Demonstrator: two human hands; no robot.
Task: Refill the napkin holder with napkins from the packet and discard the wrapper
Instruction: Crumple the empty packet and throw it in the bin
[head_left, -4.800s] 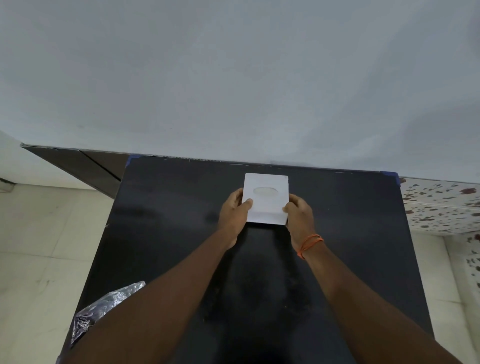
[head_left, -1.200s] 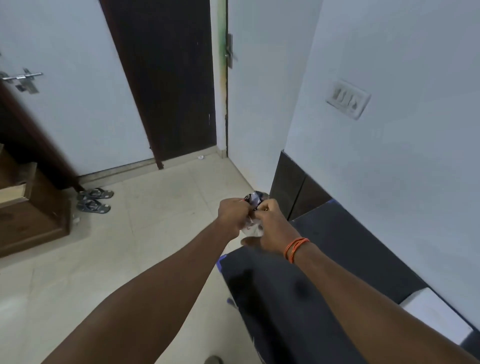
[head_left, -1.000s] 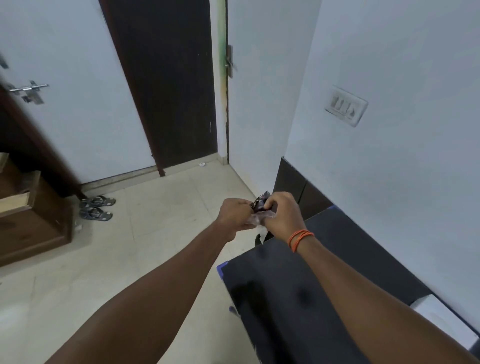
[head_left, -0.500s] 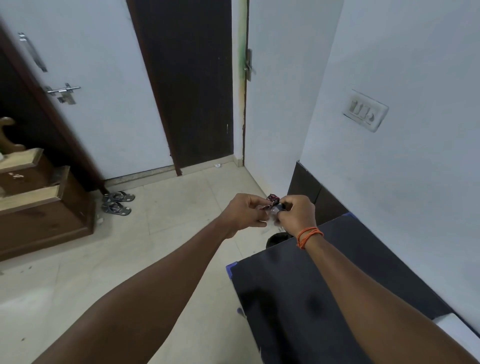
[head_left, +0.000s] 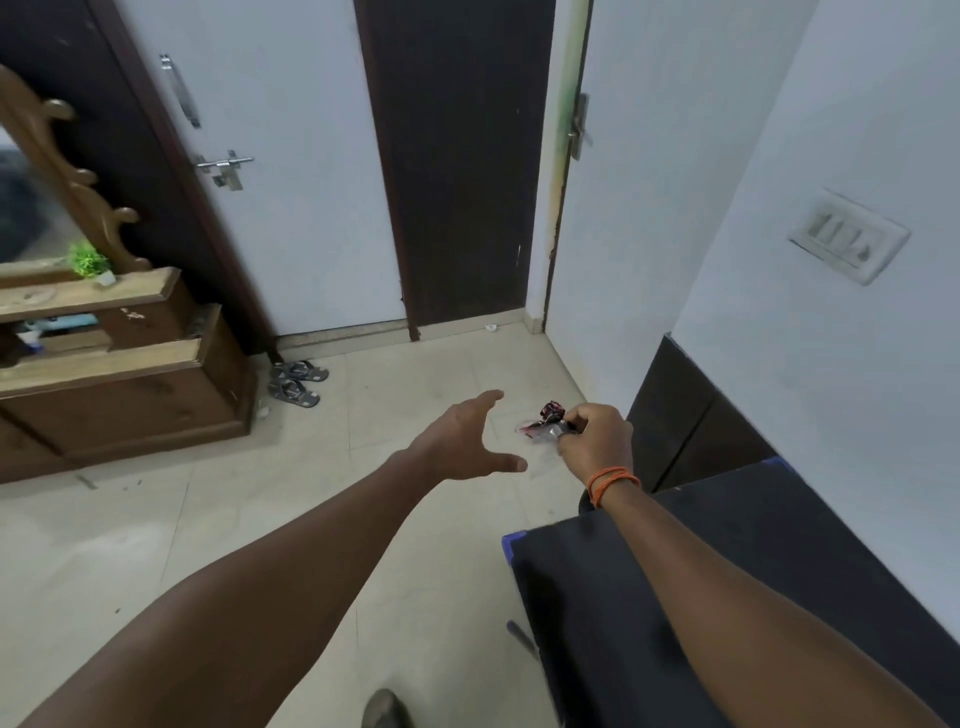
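The right hand (head_left: 597, 441) pinches the crumpled wrapper (head_left: 545, 422) beyond the tabletop's (head_left: 675, 597) far corner; the left hand (head_left: 462, 441), fingers spread, holds nothing. Keep it scrunched small, release over the bin.

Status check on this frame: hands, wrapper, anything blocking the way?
Left hand open, empty. Right hand pinching crumpled wrapper above floor, beyond black table. Nothing between the hands; no bin clearly visible.

The wrapper (head_left: 544, 422) looks like thin, shiny, crumpled plastic. The table (head_left: 727, 571) is matt black. The cabinet (head_left: 130, 384) is brown wood, the floor (head_left: 208, 519) smooth tile.
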